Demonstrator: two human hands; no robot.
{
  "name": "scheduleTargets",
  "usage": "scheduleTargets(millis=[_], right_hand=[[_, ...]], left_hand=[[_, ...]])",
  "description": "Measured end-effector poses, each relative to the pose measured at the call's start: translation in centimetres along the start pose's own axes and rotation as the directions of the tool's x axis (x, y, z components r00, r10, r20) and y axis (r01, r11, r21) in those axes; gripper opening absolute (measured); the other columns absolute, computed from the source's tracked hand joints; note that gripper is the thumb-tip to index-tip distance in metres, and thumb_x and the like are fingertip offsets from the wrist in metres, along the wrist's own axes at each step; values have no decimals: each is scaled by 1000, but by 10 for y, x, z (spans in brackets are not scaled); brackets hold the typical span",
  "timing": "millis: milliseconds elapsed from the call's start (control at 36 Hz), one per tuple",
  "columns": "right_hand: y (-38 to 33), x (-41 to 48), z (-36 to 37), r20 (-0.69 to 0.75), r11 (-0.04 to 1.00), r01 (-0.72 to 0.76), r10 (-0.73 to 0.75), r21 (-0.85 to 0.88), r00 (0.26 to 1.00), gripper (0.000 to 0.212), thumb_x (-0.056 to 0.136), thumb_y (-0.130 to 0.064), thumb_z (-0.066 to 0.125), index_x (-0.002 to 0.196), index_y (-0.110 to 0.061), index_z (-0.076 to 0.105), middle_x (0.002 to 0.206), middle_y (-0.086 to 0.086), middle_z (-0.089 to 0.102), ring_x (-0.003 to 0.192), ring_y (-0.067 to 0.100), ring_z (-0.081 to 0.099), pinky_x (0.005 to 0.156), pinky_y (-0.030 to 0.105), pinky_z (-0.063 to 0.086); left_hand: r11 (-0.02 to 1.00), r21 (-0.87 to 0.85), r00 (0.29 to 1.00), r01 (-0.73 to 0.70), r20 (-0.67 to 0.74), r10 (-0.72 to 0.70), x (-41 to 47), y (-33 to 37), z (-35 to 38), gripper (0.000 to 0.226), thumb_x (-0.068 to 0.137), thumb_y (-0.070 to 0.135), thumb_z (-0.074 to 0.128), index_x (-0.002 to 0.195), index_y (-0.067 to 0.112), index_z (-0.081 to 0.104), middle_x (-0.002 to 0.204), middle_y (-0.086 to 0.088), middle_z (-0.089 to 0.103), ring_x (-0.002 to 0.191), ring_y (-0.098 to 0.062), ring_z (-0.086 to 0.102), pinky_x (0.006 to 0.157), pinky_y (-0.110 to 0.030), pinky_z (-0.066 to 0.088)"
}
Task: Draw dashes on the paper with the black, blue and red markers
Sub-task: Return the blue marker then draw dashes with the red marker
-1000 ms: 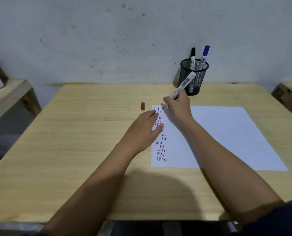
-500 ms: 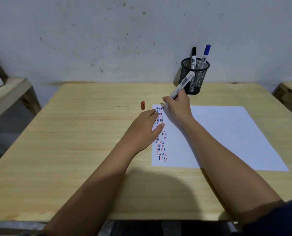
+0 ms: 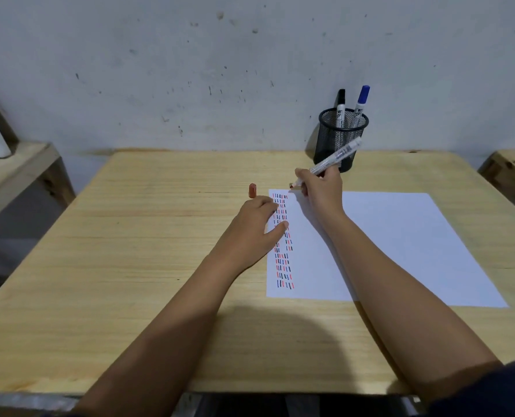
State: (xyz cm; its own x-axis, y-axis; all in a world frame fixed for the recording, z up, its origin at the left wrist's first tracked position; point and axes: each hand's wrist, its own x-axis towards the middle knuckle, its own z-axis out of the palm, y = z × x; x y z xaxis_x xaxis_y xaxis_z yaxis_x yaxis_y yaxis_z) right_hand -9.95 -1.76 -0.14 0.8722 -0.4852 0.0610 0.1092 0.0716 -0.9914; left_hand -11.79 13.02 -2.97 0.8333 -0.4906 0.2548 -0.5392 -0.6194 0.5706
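Wooden table (image 3: 130, 266) carries the paper (image 3: 400, 251), pinned flat by the left hand (image 3: 254, 230) with fingers spread, while the right hand (image 3: 321, 191) pinches the red marker (image 3: 331, 159), tip at the sheet's far-left corner, likely starting another dash column.

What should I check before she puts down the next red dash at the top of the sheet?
1. Red marker gripped in right hand: ok.
2. Cap off: ok, red cap stands on the table.
3. Tip touching paper: cannot tell.
4. Left hand steadying the sheet's left edge: ok.
5. Blank paper right of the dashes: ok.
6. Black marker and blue marker parked in the mesh cup: ok.
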Motion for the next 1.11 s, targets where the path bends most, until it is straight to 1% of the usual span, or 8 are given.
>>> scheduleTargets(millis=[139,306,444,500,556,750,917,1111], right_hand=[[-5,2,-4,10,970,-68,67,234,998,15,91,-8,56,98,-7,42,67,4,48,37,0,46,40,11,39],[-18,13,-13,59,968,-76,64,238,996,10,94,-15,52,86,-10,48,65,5,50,41,4,48,40,14,41],[-30,12,-32,110,966,-66,40,250,993,13,89,-8,58,77,-8,54,60,3,49,44,5,48,40,13,40],[-34,8,-37,126,957,-62,27,282,992,14,87,-5,60,73,-7,57,58,2,51,45,5,48,41,12,40],[-37,4,-41,130,939,-70,27,336,991,15,86,-3,61,72,-7,59,55,0,53,44,4,49,42,12,41],[-46,-9,-46,117,901,-102,57,422,991,12,86,-6,61,74,-6,61,50,-3,56,43,4,51,44,12,45],[-57,-16,-53,108,894,-79,35,441,994,16,87,-6,61,71,-9,60,56,0,54,45,4,51,46,11,46],[-62,-20,-53,126,895,-65,10,442,992,17,87,-2,58,72,-8,56,61,4,50,43,5,49,44,11,43]], left_hand=[[994,-101,953,43,-294,-71,15,0,-11,34,90,21,54,122,8,55,110,4,44,101,-4,36,86,-3,33],[977,8,959,215,-190,-209,36,-11,-14,37,94,22,49,126,5,54,117,-14,52,113,-29,45,92,-32,38],[951,-133,927,278,-221,-302,43,-7,-20,24,90,12,57,107,-3,65,105,-17,65,100,-30,60,87,-30,45],[822,-491,881,287,-201,-428,42,4,-21,17,84,5,63,99,0,68,93,-14,68,89,-27,64,92,-38,52],[590,-767,846,253,-120,-520,43,15,-19,9,81,2,67,87,8,70,83,-10,69,85,-25,66,90,-46,54],[39,-995,902,92,67,-427,47,52,-19,13,82,-4,63,93,2,67,81,-5,75,84,-13,72,82,-18,56],[-32,-998,922,52,60,-382,47,67,-17,13,84,-4,60,95,0,66,77,-3,75,79,-10,72,76,-15,56],[-5,-998,942,56,55,-331,47,80,-17,11,85,-3,59,92,2,66,75,-2,76,76,-7,72,78,-15,55]])
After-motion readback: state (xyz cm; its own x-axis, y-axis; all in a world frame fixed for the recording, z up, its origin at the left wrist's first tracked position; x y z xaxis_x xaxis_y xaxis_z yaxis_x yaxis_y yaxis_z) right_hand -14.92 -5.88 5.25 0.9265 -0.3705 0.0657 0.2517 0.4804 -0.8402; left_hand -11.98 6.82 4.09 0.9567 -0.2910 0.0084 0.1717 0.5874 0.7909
